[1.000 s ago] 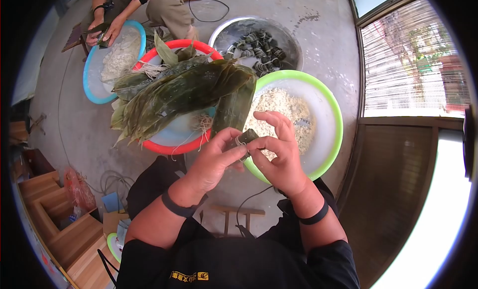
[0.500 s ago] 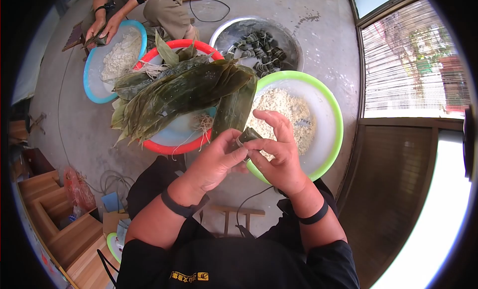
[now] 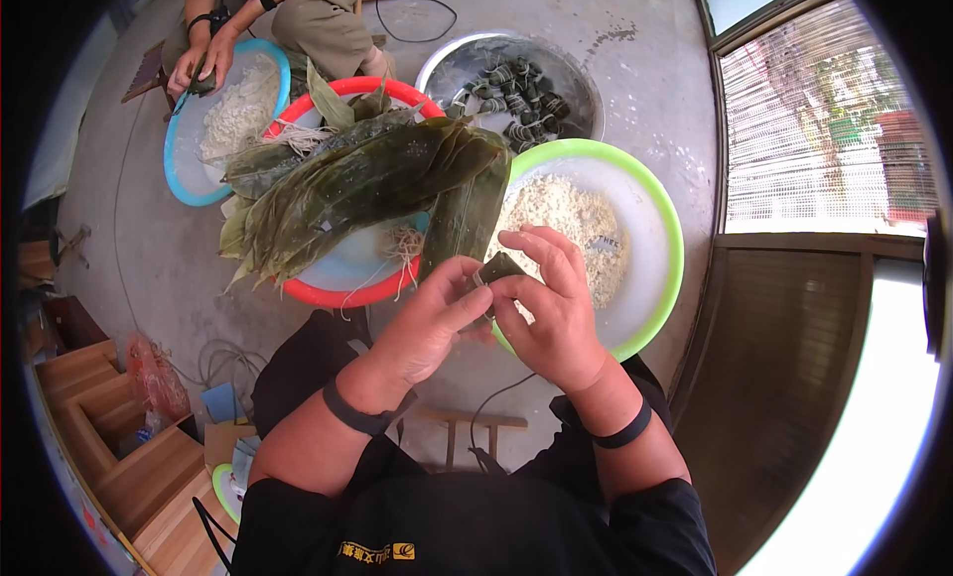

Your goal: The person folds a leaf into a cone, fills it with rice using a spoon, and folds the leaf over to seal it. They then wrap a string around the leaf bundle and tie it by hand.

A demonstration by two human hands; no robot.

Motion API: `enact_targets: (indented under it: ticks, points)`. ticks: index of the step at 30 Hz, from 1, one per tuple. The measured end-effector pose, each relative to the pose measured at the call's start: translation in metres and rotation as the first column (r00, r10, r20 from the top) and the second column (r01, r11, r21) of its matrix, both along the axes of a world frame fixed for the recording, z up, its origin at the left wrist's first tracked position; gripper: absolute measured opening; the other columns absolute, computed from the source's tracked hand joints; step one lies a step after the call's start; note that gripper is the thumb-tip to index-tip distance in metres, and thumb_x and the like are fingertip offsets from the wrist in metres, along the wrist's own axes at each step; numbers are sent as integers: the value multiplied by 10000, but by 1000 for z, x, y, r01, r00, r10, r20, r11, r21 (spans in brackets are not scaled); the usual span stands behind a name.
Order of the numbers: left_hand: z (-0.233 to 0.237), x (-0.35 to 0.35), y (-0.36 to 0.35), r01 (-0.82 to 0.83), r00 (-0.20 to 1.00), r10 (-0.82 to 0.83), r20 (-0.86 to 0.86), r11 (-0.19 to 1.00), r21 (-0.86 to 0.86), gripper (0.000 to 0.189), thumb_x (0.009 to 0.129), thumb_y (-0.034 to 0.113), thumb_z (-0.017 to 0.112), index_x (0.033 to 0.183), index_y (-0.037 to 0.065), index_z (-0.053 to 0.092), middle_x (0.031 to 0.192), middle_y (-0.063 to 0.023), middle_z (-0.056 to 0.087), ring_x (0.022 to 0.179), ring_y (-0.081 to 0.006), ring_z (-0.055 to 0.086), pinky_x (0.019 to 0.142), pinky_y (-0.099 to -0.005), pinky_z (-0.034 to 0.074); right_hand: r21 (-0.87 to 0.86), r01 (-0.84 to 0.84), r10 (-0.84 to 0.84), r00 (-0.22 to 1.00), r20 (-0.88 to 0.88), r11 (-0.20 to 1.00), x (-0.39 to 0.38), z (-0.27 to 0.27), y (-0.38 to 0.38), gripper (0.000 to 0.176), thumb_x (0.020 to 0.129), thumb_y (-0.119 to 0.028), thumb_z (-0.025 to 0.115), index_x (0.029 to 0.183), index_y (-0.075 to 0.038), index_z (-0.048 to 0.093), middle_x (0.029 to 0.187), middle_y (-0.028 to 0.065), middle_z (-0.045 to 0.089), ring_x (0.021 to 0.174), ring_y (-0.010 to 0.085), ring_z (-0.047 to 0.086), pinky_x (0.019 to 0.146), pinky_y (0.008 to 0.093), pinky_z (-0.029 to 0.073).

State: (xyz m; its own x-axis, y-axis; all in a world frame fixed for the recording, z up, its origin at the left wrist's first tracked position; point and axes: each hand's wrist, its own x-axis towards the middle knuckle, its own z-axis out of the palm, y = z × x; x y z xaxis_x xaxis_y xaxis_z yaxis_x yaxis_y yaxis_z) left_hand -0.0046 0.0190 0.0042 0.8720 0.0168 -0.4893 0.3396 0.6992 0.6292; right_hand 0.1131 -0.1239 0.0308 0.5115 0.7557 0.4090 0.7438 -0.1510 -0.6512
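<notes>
My left hand is closed round a small leaf-wrapped rice dumpling with pale string about it. The fingers of my right hand are bent against the dumpling's right side, thumb and forefinger close together; whether they pinch the string there is too small to make out. Just behind my hands is a green-rimmed basin of white rice. Large dark green leaves lie in a heap across a red-rimmed basin, with a bundle of string under them.
A metal bowl with several tied dumplings stands at the back. At the far left a co-worker's hands hold a leaf parcel over a blue-rimmed basin of rice. A wooden stool is below me; a window is on the right.
My right fingers have shifted slightly on the dumpling, and its leaf top shows more plainly. The co-worker's hands have changed their hold on their parcel.
</notes>
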Motion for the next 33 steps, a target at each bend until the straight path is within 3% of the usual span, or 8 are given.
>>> enact_targets:
  ticks: [5,8,14,20,26,29,32,33]
  points:
    - [5,2,-2,-20,999,20,-28,1000,-8,314,1024,256,595,1295,140,486,1127,6,553,1021,-125,562,832,-372,517,14,55,-53,994,-93,998,0,-2,-1,204,716,41,735,869,-64,652,1294,146,601,1197,367,550,1003,462,456]
    - [4,2,-3,-16,999,16,-39,1000,10,291,1031,250,581,1281,124,499,1130,1,556,1005,-122,566,798,-358,530,0,74,-72,971,-228,997,-2,-8,-3,218,704,26,717,898,-55,660,1290,163,597,1172,401,553,975,475,474]
    - [3,1,-1,-16,1000,16,-16,1000,14,268,1039,244,568,1265,112,511,1115,-6,561,965,-120,578,764,-337,542,-36,-26,25,999,-29,999,7,9,0,228,689,24,706,893,-61,648,1322,162,582,1191,410,541,978,483,475]
    - [3,2,-1,-9,1000,11,-27,997,75,281,1033,249,583,1239,67,521,1080,-24,584,924,-109,592,742,-295,543,-68,-57,54,998,-34,996,11,0,-2,219,712,41,693,892,-72,640,1335,151,576,1206,401,536,988,469,471]
    - [4,2,-3,-15,999,19,-44,996,89,310,1021,226,599,1248,29,523,1073,-47,599,912,-109,598,719,-271,538,22,25,-11,873,-488,999,7,-4,-5,213,759,30,712,932,-71,640,1332,142,579,1216,386,528,1015,441,449]
    - [3,2,-2,-20,999,24,-43,996,91,312,1019,222,602,1246,23,526,1073,-51,598,906,-111,600,713,-267,535,-71,-71,64,993,-96,995,11,8,-2,218,770,39,707,950,-68,647,1346,138,576,1215,370,527,1021,447,444]
    - [4,2,-2,-12,999,17,-49,995,102,308,1018,222,603,1240,22,528,1073,-53,599,897,-112,602,708,-266,532,-88,-106,101,993,-57,991,13,3,-4,249,748,26,716,967,-83,664,1358,131,573,1228,367,518,1035,460,433]
    - [4,2,-2,-10,998,15,-53,994,107,307,1017,221,604,1238,23,529,1073,-54,600,893,-113,603,707,-267,531,-57,-86,76,985,-152,995,14,-1,-6,257,737,23,721,963,-85,667,1358,131,573,1231,369,517,1031,465,436]
